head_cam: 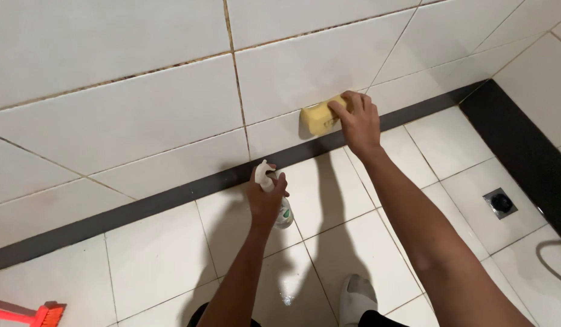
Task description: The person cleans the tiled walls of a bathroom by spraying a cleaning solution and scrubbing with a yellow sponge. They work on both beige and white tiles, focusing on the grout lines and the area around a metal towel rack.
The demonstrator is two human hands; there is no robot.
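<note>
My right hand (357,121) presses a yellow sponge (318,117) flat against the white wall tile, just above the dark baseboard strip (190,189). My left hand (265,197) grips a white spray bottle (283,212) by its trigger head, held low over the white floor tiles, nozzle toward the wall. The two hands are about a forearm's width apart. The bottle's lower body shows beside my wrist.
Stained grout lines (236,72) run across the wall tiles. A square floor drain (501,203) sits at right near a dark corner strip. A red brush (45,313) lies at bottom left. My socked foot (357,300) stands on the floor; a hose loop (550,260) lies at the right edge.
</note>
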